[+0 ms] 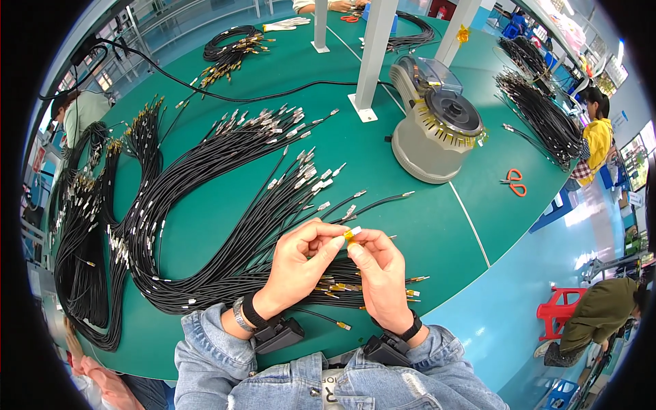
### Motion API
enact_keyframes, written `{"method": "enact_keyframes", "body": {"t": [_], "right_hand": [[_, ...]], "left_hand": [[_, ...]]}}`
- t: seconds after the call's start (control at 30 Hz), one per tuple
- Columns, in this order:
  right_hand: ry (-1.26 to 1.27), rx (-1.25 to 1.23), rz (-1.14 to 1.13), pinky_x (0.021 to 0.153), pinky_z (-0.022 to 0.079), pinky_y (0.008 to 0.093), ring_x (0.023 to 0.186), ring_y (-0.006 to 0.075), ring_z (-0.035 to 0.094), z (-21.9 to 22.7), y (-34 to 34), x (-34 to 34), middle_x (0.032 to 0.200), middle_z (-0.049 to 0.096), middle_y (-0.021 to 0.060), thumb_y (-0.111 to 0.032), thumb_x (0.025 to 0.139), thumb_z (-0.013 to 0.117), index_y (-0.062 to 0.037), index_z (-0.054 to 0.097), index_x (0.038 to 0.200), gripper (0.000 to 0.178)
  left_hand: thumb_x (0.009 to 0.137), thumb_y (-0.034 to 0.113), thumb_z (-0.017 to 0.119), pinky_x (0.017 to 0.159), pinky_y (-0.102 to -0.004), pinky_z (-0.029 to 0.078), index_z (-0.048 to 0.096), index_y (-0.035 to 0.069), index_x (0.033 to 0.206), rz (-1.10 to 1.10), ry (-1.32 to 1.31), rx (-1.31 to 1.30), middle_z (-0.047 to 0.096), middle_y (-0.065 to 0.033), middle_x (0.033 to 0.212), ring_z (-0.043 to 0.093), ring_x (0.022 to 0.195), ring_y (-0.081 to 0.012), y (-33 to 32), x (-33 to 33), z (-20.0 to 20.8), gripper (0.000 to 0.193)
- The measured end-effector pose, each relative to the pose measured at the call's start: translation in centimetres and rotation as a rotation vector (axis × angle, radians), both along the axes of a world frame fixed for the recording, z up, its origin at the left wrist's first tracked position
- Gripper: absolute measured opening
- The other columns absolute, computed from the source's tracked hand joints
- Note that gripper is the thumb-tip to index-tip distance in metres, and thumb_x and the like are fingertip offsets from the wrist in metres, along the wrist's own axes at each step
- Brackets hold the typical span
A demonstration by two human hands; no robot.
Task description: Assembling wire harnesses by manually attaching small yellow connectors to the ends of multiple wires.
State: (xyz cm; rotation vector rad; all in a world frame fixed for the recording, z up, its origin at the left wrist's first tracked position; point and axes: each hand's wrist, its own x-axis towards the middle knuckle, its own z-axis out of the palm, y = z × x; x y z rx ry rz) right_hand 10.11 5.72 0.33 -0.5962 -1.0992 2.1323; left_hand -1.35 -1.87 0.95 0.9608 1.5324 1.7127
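Note:
My left hand (304,263) and my right hand (383,277) meet over the near part of the green table. Between their fingertips is a cable end (352,234) with a bit of yellow tape and a white tip. Thumb and forefinger of each hand are pinched on it. Under and beside the hands lie black cables (232,253), fanned out with white-tagged ends. More cable ends, several wrapped in yellow tape (344,326), stick out below my hands. Beyond the right hand stands a grey round tape dispenser (434,147) with short yellow strips around its rim.
Orange-handled scissors (516,183) lie right of the dispenser. White metal posts (374,61) rise from the green tabletop (424,212). Coiled cables (236,48) lie at the far left, another bundle (540,116) at the right. A red stool (560,311) and other people are around the table.

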Motion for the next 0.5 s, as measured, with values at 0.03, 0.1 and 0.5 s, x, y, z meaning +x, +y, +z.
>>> {"method": "enact_keyframes", "body": {"t": [0.03,0.1,0.5], "right_hand": [[0.000,0.000,-0.001,0.083,0.043,0.0237,0.086,0.0089,0.054,-0.2,0.1,0.0,0.092,0.059,0.0027,-0.005,0.086,0.061,-0.0003,0.058,0.094,0.010],[-0.005,0.021,0.013,0.082,0.042,0.0242,0.087,0.0095,0.053,-1.0,0.3,0.2,0.095,0.058,0.0030,-0.004,0.086,0.060,-0.0007,0.058,0.094,0.009],[0.016,0.072,-0.021,0.078,0.043,0.0234,0.084,0.0089,0.053,-1.3,0.5,0.0,0.092,0.057,0.0024,-0.003,0.085,0.061,-0.0001,0.058,0.090,0.006]], "left_hand": [[0.086,0.000,0.057,0.048,-0.0159,0.034,0.061,-0.002,0.100,0.001,0.022,0.000,0.050,0.0013,0.078,0.044,0.056,-0.0014,0.0,0.0,0.0,0.014],[0.085,0.000,0.058,0.049,-0.0159,0.034,0.062,-0.002,0.100,0.003,0.064,0.000,0.050,0.0010,0.078,0.044,0.057,-0.0016,0.0,0.0,0.0,0.015],[0.079,-0.001,0.063,0.049,-0.0238,0.046,0.062,-0.001,0.085,0.161,0.781,0.011,0.061,-0.0079,0.069,0.061,0.057,-0.0140,-0.2,-0.1,0.2,0.006]]}}
